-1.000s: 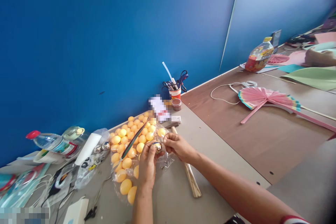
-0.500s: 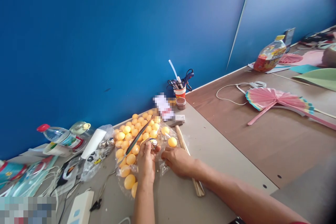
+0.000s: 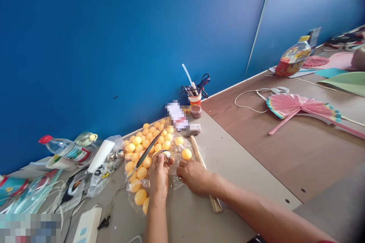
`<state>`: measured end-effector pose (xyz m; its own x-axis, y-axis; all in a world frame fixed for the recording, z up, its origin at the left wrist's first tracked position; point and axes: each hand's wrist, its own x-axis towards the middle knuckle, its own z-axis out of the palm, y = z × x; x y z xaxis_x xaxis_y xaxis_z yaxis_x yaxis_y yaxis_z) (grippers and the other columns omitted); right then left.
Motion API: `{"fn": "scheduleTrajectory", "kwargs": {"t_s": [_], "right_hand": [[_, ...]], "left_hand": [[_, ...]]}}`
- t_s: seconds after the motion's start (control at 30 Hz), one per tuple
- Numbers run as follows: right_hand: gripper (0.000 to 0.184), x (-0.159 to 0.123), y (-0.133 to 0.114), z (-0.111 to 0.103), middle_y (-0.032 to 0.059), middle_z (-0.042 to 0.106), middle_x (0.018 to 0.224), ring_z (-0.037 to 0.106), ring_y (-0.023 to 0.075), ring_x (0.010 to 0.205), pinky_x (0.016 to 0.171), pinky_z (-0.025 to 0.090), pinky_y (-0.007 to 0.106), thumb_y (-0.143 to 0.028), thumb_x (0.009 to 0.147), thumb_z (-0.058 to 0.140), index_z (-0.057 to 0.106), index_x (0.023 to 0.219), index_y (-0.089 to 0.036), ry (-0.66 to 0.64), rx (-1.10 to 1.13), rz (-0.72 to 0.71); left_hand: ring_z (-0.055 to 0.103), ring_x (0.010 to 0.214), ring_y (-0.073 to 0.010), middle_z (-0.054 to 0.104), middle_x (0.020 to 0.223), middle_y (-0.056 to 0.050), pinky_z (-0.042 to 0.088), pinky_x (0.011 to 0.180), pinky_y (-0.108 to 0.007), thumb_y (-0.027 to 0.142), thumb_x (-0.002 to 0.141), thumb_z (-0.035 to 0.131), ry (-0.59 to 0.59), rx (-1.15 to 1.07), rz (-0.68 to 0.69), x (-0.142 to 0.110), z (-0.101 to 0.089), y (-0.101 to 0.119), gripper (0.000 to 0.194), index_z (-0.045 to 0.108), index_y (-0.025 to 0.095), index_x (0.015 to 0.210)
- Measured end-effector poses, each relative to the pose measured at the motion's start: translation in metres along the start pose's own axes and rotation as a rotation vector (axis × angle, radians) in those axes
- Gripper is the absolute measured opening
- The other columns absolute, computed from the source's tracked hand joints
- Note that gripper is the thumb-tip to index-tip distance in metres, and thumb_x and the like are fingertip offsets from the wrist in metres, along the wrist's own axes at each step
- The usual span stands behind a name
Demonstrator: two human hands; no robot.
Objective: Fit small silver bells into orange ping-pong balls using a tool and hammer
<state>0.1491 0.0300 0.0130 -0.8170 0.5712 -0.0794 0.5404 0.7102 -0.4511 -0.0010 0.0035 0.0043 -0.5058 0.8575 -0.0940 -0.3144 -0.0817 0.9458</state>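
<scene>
My left hand (image 3: 160,174) is closed around a shiny silver ball (image 3: 166,155), its mirrored surface showing above the fingers. Just right of it, my right hand (image 3: 192,174) is closed with fingertips pinched together; what they hold, if anything, is hidden. It is over a small clear plastic bag (image 3: 178,183). Orange-yellow balls (image 3: 142,173), several of them in a clear bag, lie to the left and behind my hands. A dark scissors-like tool (image 3: 148,152) rests across them. Beside my right hand, a bundle of thin wooden sticks (image 3: 215,204) passes partly under the wrist.
More silver balls (image 3: 119,154), a white roll (image 3: 101,155) and a red-capped bottle (image 3: 67,148) stand left. A power strip (image 3: 88,226) is at front left. By the blue wall are a paper cup of tools (image 3: 195,99) and a round tub (image 3: 195,111); rightward lies a pink paper fan (image 3: 299,106).
My right hand has shifted slightly right, away from the silver ball. My left hand keeps hold of the ball in nearly the same place.
</scene>
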Motion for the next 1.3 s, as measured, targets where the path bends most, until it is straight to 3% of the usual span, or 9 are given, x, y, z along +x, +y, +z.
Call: {"fn": "scheduleTrajectory", "kwargs": {"t_s": [0.17, 0.27, 0.47, 0.67, 0.83, 1.0, 1.17, 1.3], "right_hand": [[0.021, 0.001, 0.002, -0.005, 0.0095, 0.072, 0.099, 0.065, 0.0186, 0.077, 0.067, 0.042, 0.028, -0.013, 0.092, 0.053, 0.073, 0.098, -0.017, 0.02, 0.081, 0.069], [0.019, 0.0, 0.002, -0.009, 0.0096, 0.073, 0.102, 0.066, 0.0204, 0.084, 0.071, 0.043, 0.028, -0.017, 0.092, 0.056, 0.073, 0.1, -0.017, 0.008, 0.083, 0.069], [0.021, -0.002, 0.002, -0.009, 0.0109, 0.072, 0.105, 0.067, 0.0224, 0.087, 0.072, 0.044, 0.029, -0.011, 0.086, 0.059, 0.073, 0.101, -0.016, -0.058, -0.042, 0.009], [0.019, -0.001, 0.004, -0.009, 0.01, 0.072, 0.1, 0.065, 0.0211, 0.081, 0.068, 0.041, 0.029, -0.009, 0.088, 0.056, 0.07, 0.098, -0.016, -0.019, 0.007, 0.039], [0.014, -0.003, 0.006, -0.008, 0.0088, 0.067, 0.103, 0.061, 0.0162, 0.077, 0.071, 0.042, 0.027, -0.012, 0.094, 0.052, 0.065, 0.093, -0.016, 0.194, 0.239, 0.067], [0.014, -0.001, 0.007, -0.005, 0.0064, 0.065, 0.094, 0.059, 0.0155, 0.077, 0.072, 0.043, 0.026, -0.005, 0.086, 0.054, 0.061, 0.082, -0.017, 0.337, 0.442, 0.039], [0.017, 0.005, 0.008, 0.0, 0.0, 0.063, 0.075, 0.056, 0.0137, 0.069, 0.064, 0.041, 0.025, -0.003, 0.076, 0.054, 0.058, 0.075, -0.019, 0.375, 0.745, 0.139], [0.01, 0.011, 0.012, 0.001, -0.0076, 0.048, 0.054, 0.042, 0.0098, 0.049, 0.05, 0.032, 0.024, -0.02, 0.078, 0.063, 0.054, 0.075, -0.021, 0.336, 1.191, 0.187]], "left_hand": [[0.068, 0.07, -0.0176, 0.071, 0.084, -0.002, 0.056, 0.073, -0.036, 0.052, 0.066, 0.087, 0.022, -0.06, -0.004, 0.002, 0.0, -0.001, 0.05, 0.068, 0.019, 0.1], [0.072, 0.078, -0.0199, 0.073, 0.09, -0.004, 0.057, 0.08, -0.039, 0.049, 0.067, 0.087, 0.006, -0.134, -0.03, 0.003, 0.001, 0.0, 0.054, 0.069, 0.021, 0.11], [0.075, 0.097, -0.0254, 0.078, 0.102, -0.005, 0.055, 0.098, -0.046, 0.04, 0.068, 0.088, -0.034, -0.301, -0.096, 0.003, 0.0, 0.003, 0.04, 0.072, 0.022, 0.1], [0.077, 0.086, -0.0267, 0.078, 0.086, -0.007, 0.059, 0.092, -0.049, 0.045, 0.07, 0.088, -0.032, -0.276, -0.144, 0.001, 0.0, 0.001, 0.039, 0.068, 0.018, 0.089], [0.073, 0.07, -0.0207, 0.074, 0.075, -0.003, 0.06, 0.079, -0.04, 0.046, 0.065, 0.09, -0.014, -0.215, -0.131, -0.001, 0.003, 0.004, 0.042, 0.067, 0.017, 0.085], [0.068, 0.064, -0.0156, 0.073, 0.075, -0.002, 0.057, 0.066, -0.03, 0.044, 0.064, 0.09, 0.002, -0.206, -0.145, -0.004, 0.006, 0.01, 0.041, 0.068, 0.017, 0.085], [0.064, 0.062, -0.0112, 0.072, 0.079, 0.002, 0.054, 0.062, -0.024, 0.043, 0.062, 0.092, 0.007, -0.215, -0.112, -0.005, 0.007, 0.013, 0.045, 0.068, 0.019, 0.091], [0.063, 0.062, -0.0108, 0.07, 0.078, 0.002, 0.053, 0.061, -0.024, 0.044, 0.061, 0.092, 0.005, -0.184, -0.124, -0.004, 0.008, 0.011, 0.047, 0.069, 0.019, 0.093]]}}
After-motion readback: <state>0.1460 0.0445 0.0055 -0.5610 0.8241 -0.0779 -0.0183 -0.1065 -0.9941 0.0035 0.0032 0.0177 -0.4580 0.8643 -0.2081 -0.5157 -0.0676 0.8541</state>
